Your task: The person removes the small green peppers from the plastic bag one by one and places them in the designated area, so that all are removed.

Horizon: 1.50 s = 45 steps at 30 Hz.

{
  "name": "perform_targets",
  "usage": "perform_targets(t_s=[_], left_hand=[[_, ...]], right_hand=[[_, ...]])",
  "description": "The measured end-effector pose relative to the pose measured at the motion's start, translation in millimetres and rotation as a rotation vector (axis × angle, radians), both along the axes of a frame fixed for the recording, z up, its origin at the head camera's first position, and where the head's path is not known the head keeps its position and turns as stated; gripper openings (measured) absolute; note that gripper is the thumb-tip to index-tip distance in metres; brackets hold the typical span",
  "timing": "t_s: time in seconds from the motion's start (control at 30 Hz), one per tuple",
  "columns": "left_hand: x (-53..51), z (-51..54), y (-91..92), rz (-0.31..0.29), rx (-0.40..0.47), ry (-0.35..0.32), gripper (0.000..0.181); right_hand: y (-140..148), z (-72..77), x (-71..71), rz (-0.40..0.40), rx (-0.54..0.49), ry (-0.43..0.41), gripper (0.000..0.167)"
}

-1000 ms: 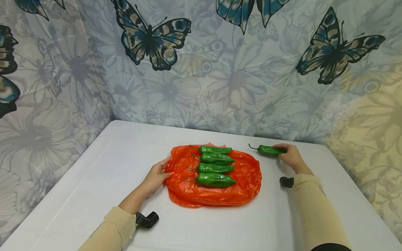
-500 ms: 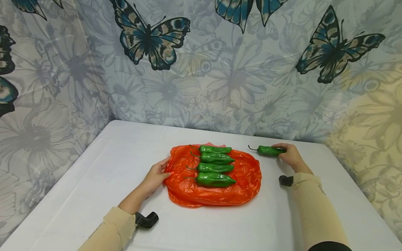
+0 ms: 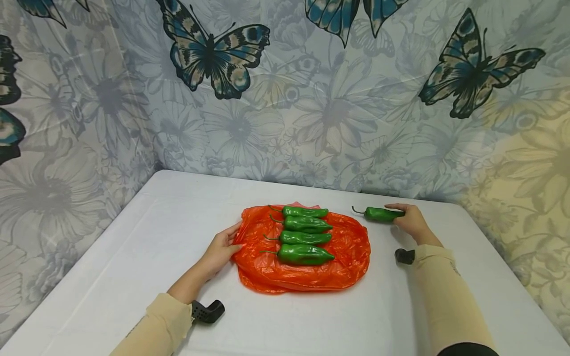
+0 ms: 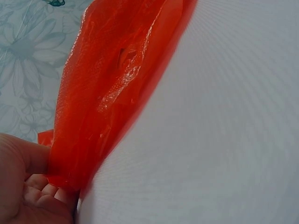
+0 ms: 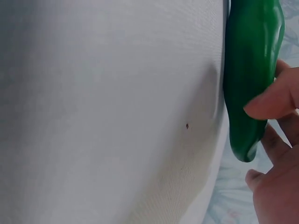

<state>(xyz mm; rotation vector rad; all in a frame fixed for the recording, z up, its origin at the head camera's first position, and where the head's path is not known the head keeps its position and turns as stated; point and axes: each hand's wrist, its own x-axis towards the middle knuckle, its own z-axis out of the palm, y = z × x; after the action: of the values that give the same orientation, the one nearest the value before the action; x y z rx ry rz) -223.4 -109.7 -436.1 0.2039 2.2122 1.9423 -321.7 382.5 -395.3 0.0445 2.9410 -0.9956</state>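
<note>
A red plastic bag (image 3: 352,247) lies spread on the white table, with several green peppers (image 3: 305,254) in a row on top, stems to the left. My left hand (image 3: 221,249) pinches the bag's left edge; in the left wrist view the thumb is on one side of the red plastic (image 4: 107,93) and curled fingers are on the other. To the right of the bag, near the table's back edge, my right hand (image 3: 411,221) grips another green pepper (image 3: 378,214) by its tip end. Thumb and fingers hold that pepper (image 5: 250,60) from both sides in the right wrist view.
The white table (image 3: 133,257) meets a butterfly-patterned cloth backdrop (image 3: 285,123) at the back and on both sides. A black wrist device (image 3: 209,312) sits at the left wrist, and another black device (image 3: 405,256) at the right.
</note>
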Motion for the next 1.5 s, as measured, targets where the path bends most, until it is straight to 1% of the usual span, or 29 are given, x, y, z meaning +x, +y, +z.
perform_targets(t_s=[0.13,0.27,0.4,0.5,0.6,0.77,0.9,1.0,1.2,1.33,1.5], left_hand=[[0.5,0.0,1.3,0.002,-0.001,-0.008,0.064],[0.5,-0.2,1.2,0.004,-0.003,-0.011,0.065],[0.3,-0.4,0.2,0.004,-0.002,-0.007,0.065],[0.4,-0.8,-0.3,0.001,0.004,-0.009,0.064],[-0.1,-1.0,-0.6,-0.006,0.004,-0.009,0.064],[-0.4,-0.8,-0.8,-0.011,0.005,-0.006,0.064],[-0.3,-0.7,-1.3,-0.015,0.012,-0.003,0.064],[-0.6,-1.2,-1.4,-0.017,0.021,-0.004,0.064],[-0.3,-1.0,-0.2,-0.011,0.014,-0.006,0.064],[0.0,-1.2,-0.7,-0.014,0.012,0.001,0.064],[1.1,-0.2,0.0,-0.013,0.009,0.005,0.064]], right_hand=[[0,2.5,1.4,0.003,-0.002,0.003,0.063],[1,7.8,2.4,0.01,-0.027,0.02,0.065],[0,16.1,3.5,0.027,-0.018,0.048,0.06],[-4,23.5,5.5,0.054,0.005,0.048,0.055],[-7,31.0,7.9,0.069,0.006,0.027,0.056],[-12,41.3,10.5,0.045,0.009,-0.017,0.063],[-15,46.7,14.0,0.032,0.017,-0.04,0.068],[-19,49.6,19.5,0.024,-0.032,-0.042,0.071],[-34,50.8,33.9,-0.013,-0.185,-0.063,0.076],[-45,53.3,41.3,-0.015,-0.228,-0.048,0.075],[-57,56.1,48.4,-0.001,-0.233,-0.044,0.073]])
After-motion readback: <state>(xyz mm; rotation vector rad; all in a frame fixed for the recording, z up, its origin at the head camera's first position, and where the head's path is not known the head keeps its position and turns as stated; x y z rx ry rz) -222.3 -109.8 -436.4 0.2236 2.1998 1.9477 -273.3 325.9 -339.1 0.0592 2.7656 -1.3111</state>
